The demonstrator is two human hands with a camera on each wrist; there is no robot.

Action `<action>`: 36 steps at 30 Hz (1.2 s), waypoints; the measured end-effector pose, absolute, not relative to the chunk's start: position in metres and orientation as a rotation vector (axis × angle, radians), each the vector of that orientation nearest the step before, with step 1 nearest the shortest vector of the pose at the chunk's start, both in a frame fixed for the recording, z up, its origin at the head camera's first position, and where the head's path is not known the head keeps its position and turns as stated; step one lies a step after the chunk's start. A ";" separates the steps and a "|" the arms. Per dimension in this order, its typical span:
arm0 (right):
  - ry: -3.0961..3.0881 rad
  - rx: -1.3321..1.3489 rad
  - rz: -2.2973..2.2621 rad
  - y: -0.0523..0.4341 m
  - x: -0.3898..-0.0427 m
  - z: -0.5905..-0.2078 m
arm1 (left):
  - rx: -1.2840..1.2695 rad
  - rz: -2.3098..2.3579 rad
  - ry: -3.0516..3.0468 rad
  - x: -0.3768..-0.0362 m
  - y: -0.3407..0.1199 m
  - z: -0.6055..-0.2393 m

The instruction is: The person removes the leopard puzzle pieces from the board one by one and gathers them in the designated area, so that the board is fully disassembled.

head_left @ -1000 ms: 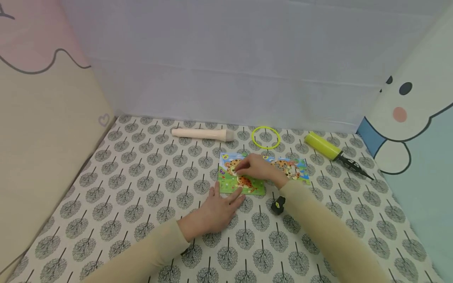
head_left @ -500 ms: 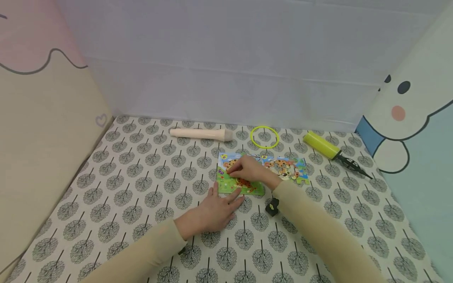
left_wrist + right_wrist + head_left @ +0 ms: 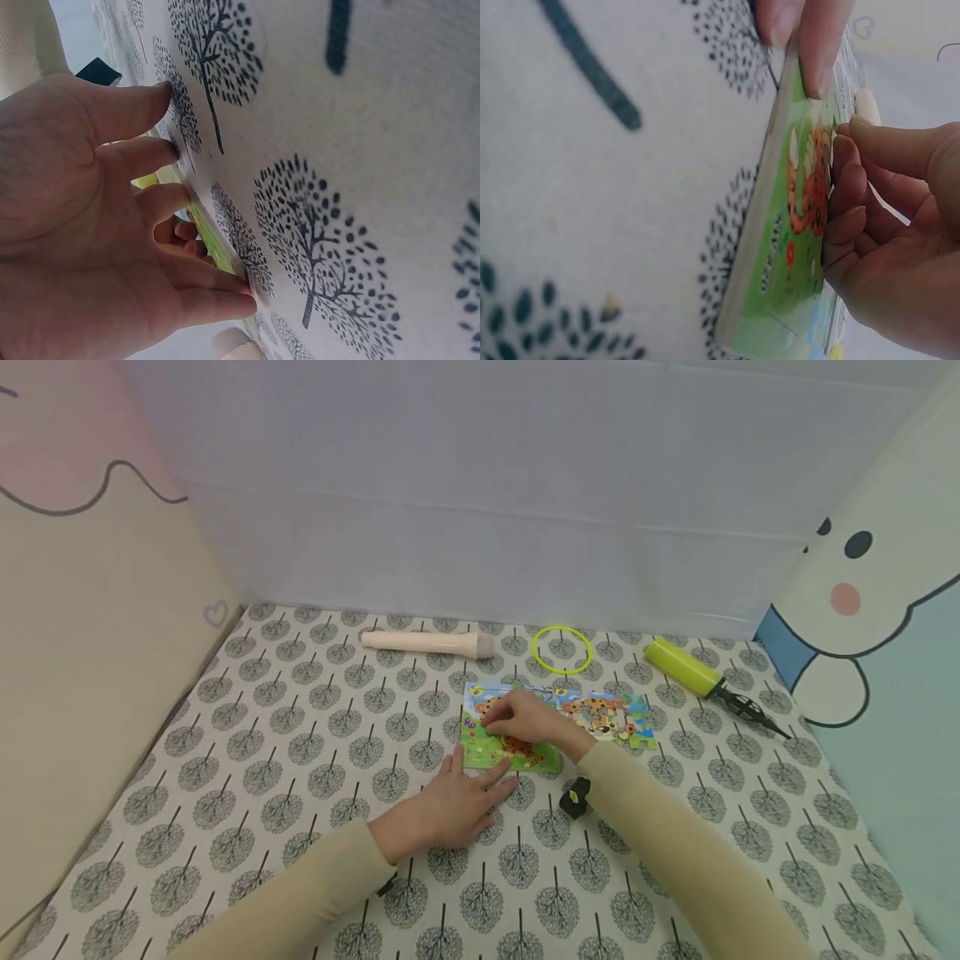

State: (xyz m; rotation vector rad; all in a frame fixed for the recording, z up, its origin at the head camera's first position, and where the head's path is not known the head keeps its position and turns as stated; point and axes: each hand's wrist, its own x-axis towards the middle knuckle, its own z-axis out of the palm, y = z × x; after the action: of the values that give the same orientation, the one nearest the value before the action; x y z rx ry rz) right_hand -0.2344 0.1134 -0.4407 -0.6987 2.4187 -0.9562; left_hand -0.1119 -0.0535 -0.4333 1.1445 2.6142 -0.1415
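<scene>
A green jigsaw puzzle board [image 3: 510,739] with a spotted cartoon animal lies flat on the tree-print cloth [image 3: 300,743], near the middle of the surface. The right hand [image 3: 528,718] rests on top of the board with its fingers [image 3: 847,187] curled down onto the picture; they may be pinching a small puzzle piece, but neither the head view nor the right wrist view shows one plainly. The left hand [image 3: 457,802] lies flat on the cloth just in front of the board, fingers [image 3: 142,157] spread and straight, with the tips touching the board's near edge and holding nothing. In the right wrist view two of those fingertips press against the board's rim.

Just to the right of the board, touching or almost touching it, lies a second puzzle picture [image 3: 611,718] with the same spotted animal on a blue ground. A small black and yellow object [image 3: 576,797] sits on the cloth near the right forearm, too small to name. Further back, well apart from the hands, are a cream-coloured cylinder [image 3: 427,643] lying on its side, a thin yellow-green ring [image 3: 562,650] and a yellow hand pump [image 3: 697,681] with a black tip. Pale padded walls with cartoon drawings stand around the cloth.
</scene>
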 end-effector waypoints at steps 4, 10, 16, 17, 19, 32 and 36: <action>2.413 -0.683 -0.982 0.113 -0.235 -0.442 | 1.129 -0.163 2.614 -0.112 -0.052 -0.433; 2.399 -0.669 -1.014 0.113 -0.235 -0.442 | 1.095 -0.159 2.609 -0.111 -0.050 -0.433; 2.395 -0.645 -1.023 0.111 -0.235 -0.442 | 1.076 -0.158 2.608 -0.110 -0.049 -0.432; 2.398 -0.632 -1.025 0.110 -0.234 -0.442 | 1.074 -0.154 2.607 -0.110 -0.049 -0.432; 2.397 -0.604 -1.045 0.110 -0.234 -0.442 | 1.073 -0.149 2.606 -0.110 -0.049 -0.431; 2.310 -0.512 -1.305 0.135 -0.238 -0.435 | 1.051 -0.157 2.602 -0.110 -0.049 -0.430; 2.324 -0.516 -1.285 0.157 -0.236 -0.431 | 1.045 -0.154 2.594 -0.109 -0.049 -0.431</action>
State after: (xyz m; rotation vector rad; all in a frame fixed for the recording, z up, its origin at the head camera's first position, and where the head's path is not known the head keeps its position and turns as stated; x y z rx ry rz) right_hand -0.2357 0.1575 -0.4314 -0.5161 2.3244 -1.2851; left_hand -0.1095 -0.0491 -0.4306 1.0448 2.5942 -0.1541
